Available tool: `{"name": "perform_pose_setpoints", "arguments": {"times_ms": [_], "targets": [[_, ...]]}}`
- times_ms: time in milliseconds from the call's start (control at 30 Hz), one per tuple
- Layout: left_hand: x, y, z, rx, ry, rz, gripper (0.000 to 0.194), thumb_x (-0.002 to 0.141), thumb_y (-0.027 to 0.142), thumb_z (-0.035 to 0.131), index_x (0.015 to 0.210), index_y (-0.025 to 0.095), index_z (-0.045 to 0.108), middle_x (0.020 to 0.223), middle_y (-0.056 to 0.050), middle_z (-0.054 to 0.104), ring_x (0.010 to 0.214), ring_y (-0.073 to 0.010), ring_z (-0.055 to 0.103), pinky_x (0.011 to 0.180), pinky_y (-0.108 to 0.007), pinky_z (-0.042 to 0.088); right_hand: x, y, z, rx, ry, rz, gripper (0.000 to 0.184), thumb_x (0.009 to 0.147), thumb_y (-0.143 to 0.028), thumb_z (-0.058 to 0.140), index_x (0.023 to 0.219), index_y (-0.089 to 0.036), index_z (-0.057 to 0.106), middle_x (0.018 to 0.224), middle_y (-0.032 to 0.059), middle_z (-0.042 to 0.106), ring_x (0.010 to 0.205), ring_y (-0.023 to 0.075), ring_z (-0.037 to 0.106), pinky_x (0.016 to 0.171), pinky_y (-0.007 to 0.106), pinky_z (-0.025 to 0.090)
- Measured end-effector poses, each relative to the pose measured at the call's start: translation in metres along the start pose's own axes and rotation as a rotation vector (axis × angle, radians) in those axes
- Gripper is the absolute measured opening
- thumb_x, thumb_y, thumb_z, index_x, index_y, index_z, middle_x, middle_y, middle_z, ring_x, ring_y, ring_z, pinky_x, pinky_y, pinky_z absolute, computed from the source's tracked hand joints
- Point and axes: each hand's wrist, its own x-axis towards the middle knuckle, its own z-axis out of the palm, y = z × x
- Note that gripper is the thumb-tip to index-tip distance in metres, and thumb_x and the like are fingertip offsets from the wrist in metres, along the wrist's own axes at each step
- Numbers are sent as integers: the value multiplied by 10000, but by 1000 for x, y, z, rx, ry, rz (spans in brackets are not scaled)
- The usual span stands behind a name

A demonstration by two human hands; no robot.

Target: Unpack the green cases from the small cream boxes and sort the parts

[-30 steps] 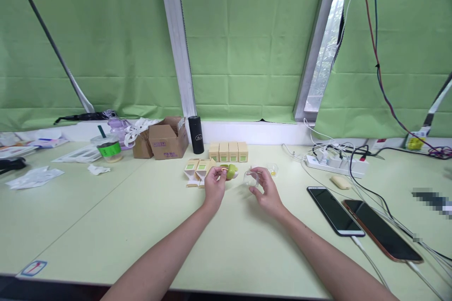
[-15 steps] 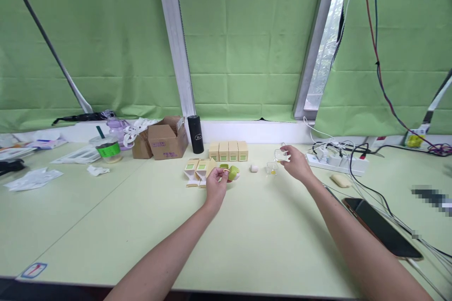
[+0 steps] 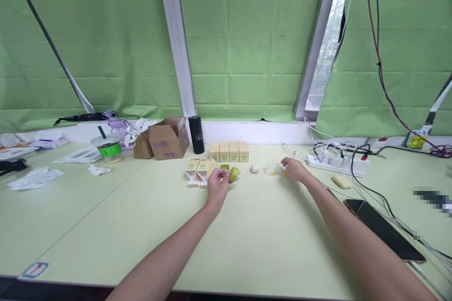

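Note:
My left hand (image 3: 217,183) pinches a small green and yellow round object (image 3: 233,174) just above the table, beside two open cream and green boxes (image 3: 197,170). My right hand (image 3: 294,170) reaches to the right and rests low on the table, its fingers closed around a small clear plastic piece (image 3: 281,167). A second clear cup with a yellow bit (image 3: 271,170) lies just left of that hand. A small white cap (image 3: 254,168) sits between the two hands. A row of closed cream boxes (image 3: 229,151) stands behind.
A black bottle (image 3: 196,134), cardboard boxes (image 3: 168,139) and a lidded drink cup (image 3: 106,147) stand at the back left. A power strip with tangled cables (image 3: 337,162) lies at the right, with a phone (image 3: 383,229) beside my right forearm. Papers (image 3: 34,178) lie far left.
My right hand carried the clear piece from the table's middle out to the right, then lowered it to the table beside the other clear cup. The left hand stayed almost still.

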Motion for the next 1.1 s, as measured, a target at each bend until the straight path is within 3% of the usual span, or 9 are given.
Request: {"name": "perform_pose_setpoints", "arguments": {"times_ms": [200,333,500,700,867,1033,1100], "targets": [[0,-1,0,32,-2,23,366,773,504,781,831,171,640,848,-58,666,831,-193,646,716,-322,584,0,-7,-2,-69,-83,-18,715,739,-210,751,1429,-282,578,1281,104,699,1314,364,530,909,378,501],[0,-3,0,48,3,33,353,774,498,778,832,174,650,856,-63,670,836,-198,644,706,-321,583,2,-14,-2,-76,-118,-37,598,780,-305,754,1365,-324,630,1217,70,724,1312,376,515,914,400,502],[0,-3,-1,54,-6,36,336,780,483,775,832,176,650,869,-62,675,847,-199,644,726,-322,579,9,-17,1,-62,-122,-69,441,807,-329,751,1244,-326,697,1185,49,734,1181,299,616,897,345,505],[-1,-1,1,37,-9,20,360,764,499,790,827,175,646,877,-64,673,847,-200,644,728,-325,578,14,-23,5,-44,-117,-77,442,787,-329,776,1222,-307,703,1164,45,733,1087,246,660,852,299,507],[-2,1,0,8,-23,-11,373,754,497,806,828,168,647,854,-59,676,822,-191,647,720,-316,580,11,-28,4,-39,-116,-68,415,806,-307,745,1218,-316,698,1181,35,731,1121,266,647,847,327,509],[-3,4,1,-26,-25,-38,401,729,503,829,827,162,640,832,-51,670,810,-185,646,721,-316,585,2,-36,-1,-38,-35,-65,595,795,-273,744,1372,-280,601,1315,77,680,1300,333,532,925,394,504],[-4,5,2,-44,-35,-59,405,725,504,832,817,162,635,822,-43,666,800,-180,646,735,-328,591,-6,-46,-1,-15,58,-66,561,849,-260,684,1398,-263,564,1409,79,624,1375,322,458,982,413,487]]}}
